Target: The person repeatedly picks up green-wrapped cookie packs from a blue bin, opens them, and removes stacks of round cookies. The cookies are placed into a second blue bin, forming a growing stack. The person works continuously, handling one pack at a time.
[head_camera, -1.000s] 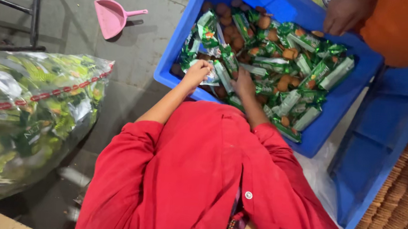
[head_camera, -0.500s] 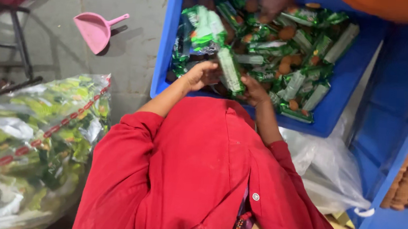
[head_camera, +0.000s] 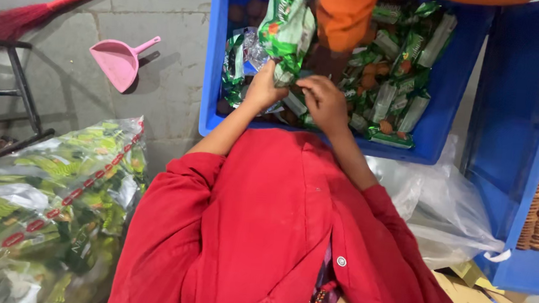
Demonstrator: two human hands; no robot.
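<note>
Left hand (head_camera: 262,89) gripping a crinkly green foil snack packet (head_camera: 287,31), fingers clamped on its lower end, lifted just over the near edge of the big blue plastic crate (head_camera: 213,71). Right hand (head_camera: 325,101) right beside, fingers curled together on more wrappers near that same edge. Orange sleeve (head_camera: 348,18) reaching in from the far side. Pink plastic dustpan (head_camera: 119,62) well off by the crate's left side.
</note>
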